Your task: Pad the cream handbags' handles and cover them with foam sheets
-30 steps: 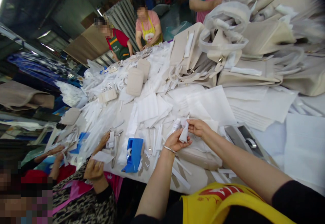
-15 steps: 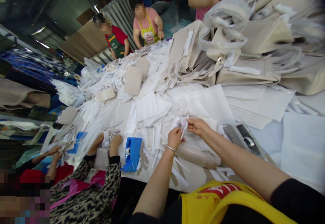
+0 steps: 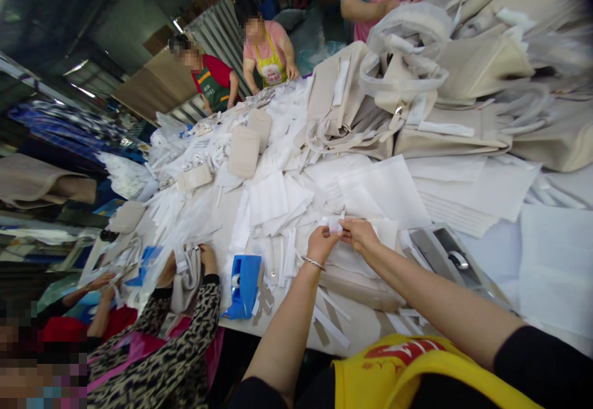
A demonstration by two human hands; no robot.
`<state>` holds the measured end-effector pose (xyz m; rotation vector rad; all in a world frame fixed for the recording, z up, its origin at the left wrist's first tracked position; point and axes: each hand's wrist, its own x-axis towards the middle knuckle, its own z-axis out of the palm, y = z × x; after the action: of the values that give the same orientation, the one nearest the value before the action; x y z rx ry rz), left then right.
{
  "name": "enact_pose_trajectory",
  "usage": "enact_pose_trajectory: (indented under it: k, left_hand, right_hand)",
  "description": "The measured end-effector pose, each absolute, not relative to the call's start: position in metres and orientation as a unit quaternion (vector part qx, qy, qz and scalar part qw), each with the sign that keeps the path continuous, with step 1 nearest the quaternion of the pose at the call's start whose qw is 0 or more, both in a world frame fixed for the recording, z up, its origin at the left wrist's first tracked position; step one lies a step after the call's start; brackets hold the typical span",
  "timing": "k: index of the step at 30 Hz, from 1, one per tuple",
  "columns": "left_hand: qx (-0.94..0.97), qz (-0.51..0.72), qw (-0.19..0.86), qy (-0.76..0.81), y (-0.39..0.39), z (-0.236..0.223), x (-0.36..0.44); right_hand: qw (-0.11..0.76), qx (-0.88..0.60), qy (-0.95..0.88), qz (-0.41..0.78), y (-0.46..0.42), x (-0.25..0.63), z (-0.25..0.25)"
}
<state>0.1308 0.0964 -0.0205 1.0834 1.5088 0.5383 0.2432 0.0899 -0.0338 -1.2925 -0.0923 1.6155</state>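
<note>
A small white piece [image 3: 333, 223] is pinched between the fingertips of the left hand [image 3: 323, 243] and right hand [image 3: 356, 233], both nearly closed, above a beige bag [image 3: 364, 288] on the table [image 3: 296, 330].

Both hands [image 3: 339, 233] pinch a small white piece [image 3: 332, 223], possibly paper.

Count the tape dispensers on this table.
3 visible: gray dispenser, right of the right hand; blue dispenser, left of the left hand; apparently second blue one, partly hidden, farther left. Others may be hidden.
</note>
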Motion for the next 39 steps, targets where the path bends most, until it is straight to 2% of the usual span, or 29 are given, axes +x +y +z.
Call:
enact_pose_trajectory:
  k: [3,6,13,15,17,23,26,30,34,36,39]
  left_hand:
    - [0.488,0.228,0.524,0.66,0.096,-0.027,0.132]
    - [0.48,0.26,0.524,0.654,0.092,-0.034,0.134]
    - [0.347,0.312,0.695,0.547,0.084,-0.037,0.144]
    - [0.334,0.327,0.715,0.521,0.084,-0.037,0.145]
    - [0.347,0.347,0.692,0.53,0.083,-0.036,0.145]
    - [0.522,0.341,0.507,0.595,0.082,-0.036,0.14]
    - [0.535,0.333,0.507,0.588,0.082,-0.034,0.136]
    - [0.467,0.347,0.578,0.572,0.082,-0.033,0.136]
    - [0.426,0.349,0.601,0.579,0.082,-0.033,0.137]
    - [0.452,0.341,0.576,0.589,0.081,-0.035,0.136]
    - [0.559,0.317,0.484,0.594,0.076,-0.036,0.132]
  right_hand:
    - [0.514,-0.529,0.001,0.675,0.089,0.244,-0.035]
    - [0.52,-0.513,0.027,0.682,0.09,0.244,-0.038]
    - [0.525,-0.511,0.055,0.678,0.094,0.247,-0.037]
    - [0.521,-0.508,0.053,0.684,0.094,0.248,-0.036]
    - [0.518,-0.502,0.051,0.691,0.093,0.249,-0.036]
    - [0.504,-0.514,0.005,0.694,0.091,0.25,-0.043]
    - [0.494,-0.486,-0.015,0.721,0.092,0.255,-0.048]
    - [0.476,-0.419,-0.039,0.772,0.095,0.264,-0.054]
    - [0.489,-0.428,-0.06,0.758,0.096,0.263,-0.052]
    - [0.496,-0.451,-0.06,0.74,0.096,0.26,-0.049]
    - [0.498,-0.481,-0.058,0.719,0.096,0.256,-0.045]
